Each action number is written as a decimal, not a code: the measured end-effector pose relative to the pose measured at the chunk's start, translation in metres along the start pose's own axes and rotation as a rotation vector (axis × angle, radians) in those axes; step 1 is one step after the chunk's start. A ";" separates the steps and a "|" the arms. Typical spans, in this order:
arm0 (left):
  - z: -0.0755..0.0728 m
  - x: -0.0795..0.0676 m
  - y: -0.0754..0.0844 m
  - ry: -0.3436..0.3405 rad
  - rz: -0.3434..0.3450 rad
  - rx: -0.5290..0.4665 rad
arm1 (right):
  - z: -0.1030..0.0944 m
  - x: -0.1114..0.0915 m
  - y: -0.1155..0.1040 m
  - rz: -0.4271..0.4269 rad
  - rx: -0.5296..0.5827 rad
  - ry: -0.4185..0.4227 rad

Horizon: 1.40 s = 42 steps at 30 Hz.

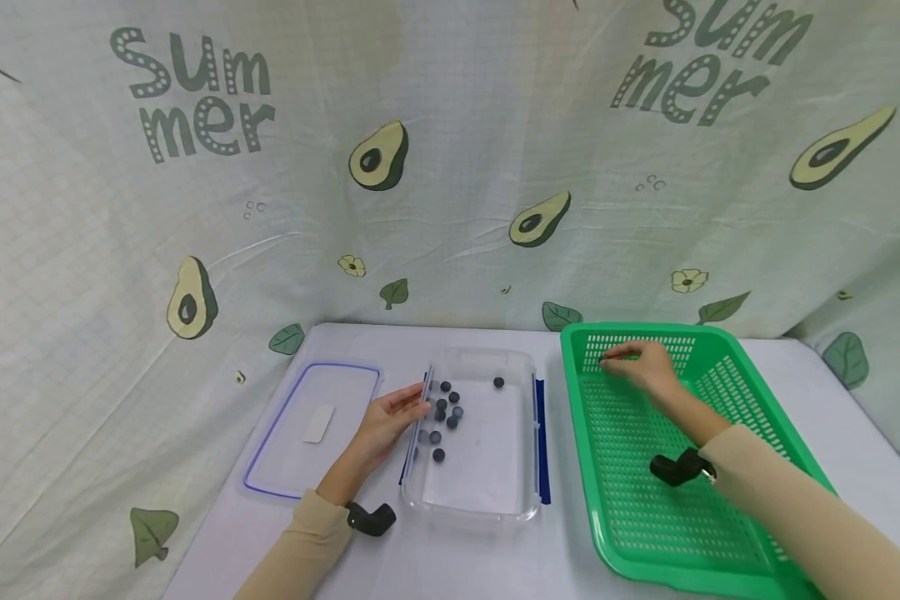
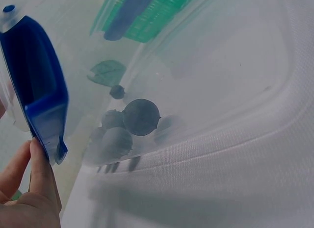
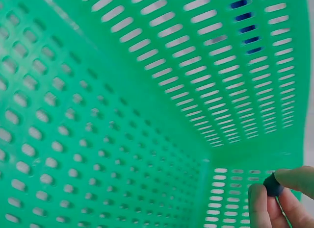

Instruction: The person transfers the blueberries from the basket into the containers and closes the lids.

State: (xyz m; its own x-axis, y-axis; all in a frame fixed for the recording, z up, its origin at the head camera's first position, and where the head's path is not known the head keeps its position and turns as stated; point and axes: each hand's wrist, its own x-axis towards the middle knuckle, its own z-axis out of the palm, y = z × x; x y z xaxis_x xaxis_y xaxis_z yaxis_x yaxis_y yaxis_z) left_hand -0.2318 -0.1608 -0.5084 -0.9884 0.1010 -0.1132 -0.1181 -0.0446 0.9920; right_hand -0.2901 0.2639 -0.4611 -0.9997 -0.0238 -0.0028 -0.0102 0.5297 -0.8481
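A clear plastic container [image 1: 487,475] with blue side latches [image 2: 59,100] stands mid-table. Several blueberries [image 1: 438,456] lie in it, mostly along its left side, with one near the far right. My left hand [image 1: 384,423] holds the container's left rim at the latch, its fingers [image 2: 41,164] against the blue flap. Over the far left part of a green basket [image 1: 592,500], my right hand [image 1: 642,367] pinches a dark blueberry [image 3: 273,185] between thumb and fingertips. In the right wrist view, the berry is near the basket's slotted end wall.
To the left of the container lies a clear lid [image 1: 281,450] with a blue seal and a white label [image 1: 318,423]. The basket's raised rim stands right of the container. A printed cloth [image 1: 450,275] hangs behind the white table [image 1: 487,575].
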 end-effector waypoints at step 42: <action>0.001 0.000 0.002 0.020 -0.009 0.005 | 0.009 -0.005 -0.094 -0.071 0.183 -0.106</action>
State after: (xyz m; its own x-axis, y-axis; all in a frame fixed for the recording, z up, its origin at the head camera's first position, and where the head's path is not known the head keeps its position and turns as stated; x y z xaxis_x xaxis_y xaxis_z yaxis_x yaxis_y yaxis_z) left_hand -0.2316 -0.1601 -0.5060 -0.9889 0.0819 -0.1236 -0.1270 -0.0384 0.9912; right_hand -0.2842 0.2068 -0.3862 -0.9887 -0.1496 0.0133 -0.0672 0.3614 -0.9300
